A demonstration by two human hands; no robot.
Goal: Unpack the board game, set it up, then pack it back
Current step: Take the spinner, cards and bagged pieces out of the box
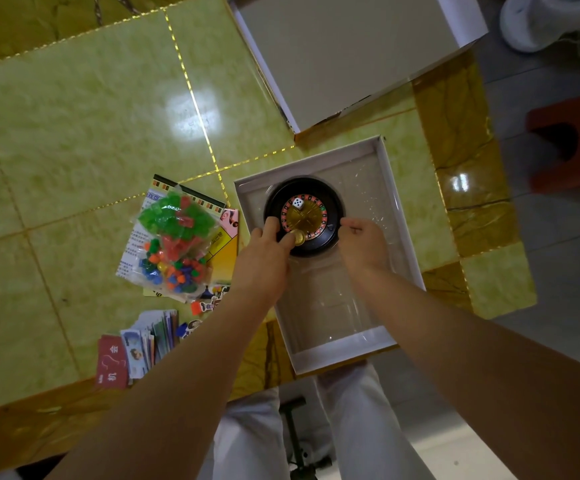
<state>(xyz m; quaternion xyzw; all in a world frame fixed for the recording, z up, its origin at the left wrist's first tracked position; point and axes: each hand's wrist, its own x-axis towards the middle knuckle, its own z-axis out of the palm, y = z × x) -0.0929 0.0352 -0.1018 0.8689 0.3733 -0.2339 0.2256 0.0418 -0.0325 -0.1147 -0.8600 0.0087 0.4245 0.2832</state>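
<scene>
Unpacking looks to be the stage in hand, with the roulette wheel (311, 216) the one piece not yet out. It sits in the round well at the far end of the clear plastic insert (330, 306) inside the box base (399, 216). The left hand (264, 240) grips the wheel's near-left rim with curled fingers, its thumb lying against the gold knob (299, 237). The right hand (361, 244) curls round the right rim, so both hands hold the wheel from opposite sides.

A white die (298, 203) rests loose on the wheel's gold centre. The next move, as I judge it, calls for a level, straight lift out of the well, since any tilt would likely send the die rolling off. The well fits closely round the wheel, so the thin insert may rise with it.

To the left on the green tiled surface (91, 116) lie a bag of green and red houses (174, 220) and a bag of small coloured pieces (174, 268). Both rest on printed sheets (226, 244). Nearer the person is a fanned stack of cards and paper money (143, 344). That side is crowded, so open surface further left seems the likelier landing place. The upturned lid (351, 53) lies just beyond the box base, overhanging the surface edge, and a red stool (572, 143) stands off to the right.
</scene>
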